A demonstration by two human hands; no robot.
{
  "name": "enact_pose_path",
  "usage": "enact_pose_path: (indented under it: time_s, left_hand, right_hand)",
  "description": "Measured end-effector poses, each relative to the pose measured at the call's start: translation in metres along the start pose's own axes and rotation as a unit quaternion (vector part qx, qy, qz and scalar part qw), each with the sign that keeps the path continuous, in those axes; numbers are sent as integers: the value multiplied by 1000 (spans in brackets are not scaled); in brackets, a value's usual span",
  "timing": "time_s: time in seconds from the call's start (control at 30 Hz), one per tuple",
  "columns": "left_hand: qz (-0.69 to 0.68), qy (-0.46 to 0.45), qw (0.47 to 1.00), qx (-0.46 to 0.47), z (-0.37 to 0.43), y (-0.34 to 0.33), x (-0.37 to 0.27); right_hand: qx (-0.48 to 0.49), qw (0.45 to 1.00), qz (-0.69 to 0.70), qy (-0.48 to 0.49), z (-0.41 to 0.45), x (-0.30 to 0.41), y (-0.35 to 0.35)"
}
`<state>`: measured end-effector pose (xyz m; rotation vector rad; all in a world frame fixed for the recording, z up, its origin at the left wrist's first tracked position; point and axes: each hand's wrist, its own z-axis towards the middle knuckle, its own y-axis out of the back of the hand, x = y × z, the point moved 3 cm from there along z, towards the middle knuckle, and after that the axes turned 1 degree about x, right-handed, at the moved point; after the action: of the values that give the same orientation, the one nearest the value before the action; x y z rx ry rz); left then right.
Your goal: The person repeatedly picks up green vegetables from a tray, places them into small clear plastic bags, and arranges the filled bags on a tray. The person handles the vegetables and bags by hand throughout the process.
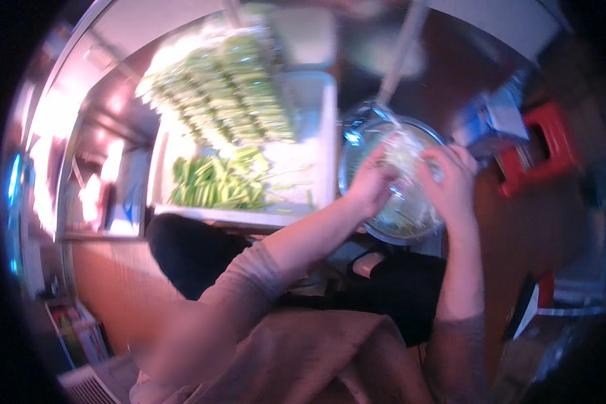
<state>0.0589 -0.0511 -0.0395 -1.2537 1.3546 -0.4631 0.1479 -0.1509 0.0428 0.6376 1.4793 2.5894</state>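
Over a round metal bowl (pixel 344 177), both of my hands are at a clear plastic bag (pixel 406 151) with pale, shredded-looking contents. My left hand (pixel 376 177) grips the bag's left side, and my right hand (pixel 449 177) pinches its right side near the top. The bowl seems to hold more clear plastic and something pale green; blur hides the detail. Left of the bowl is a white plastic tray (pixel 330 151). Cut green vegetable pieces (pixel 217 182) lie loose in its near part. Rows of packed green vegetables (pixel 232 91) in shiny clear wrapping are stacked at its far part.
A blue and white box (pixel 495 121) sits right of the bowl, beside a red plastic stool (pixel 560 141). A pale pole (pixel 401 55) slants down behind the bowl. Shelving (pixel 101 237) stands at the left. My knees are close to the tray and the bowl.
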Motion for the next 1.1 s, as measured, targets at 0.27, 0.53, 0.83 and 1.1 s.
enact_pose_path:
  time_s: [0.27,0.53,0.83,1.1]
  left_hand:
    - [-93,-46,990,94,-1,5,-15]
    - [-49,-77,995,36,-59,36,-139]
    - [69,-177,972,-137,-127,100,-245]
    - [39,-236,967,-90,-168,107,-278]
  right_hand:
    - [1,969,-224,101,3,18,22]
    - [99,993,42,-57,14,-21,-22]
    - [240,888,83,384,93,219,-297]
    - [421,734,13,532,143,390,-375]
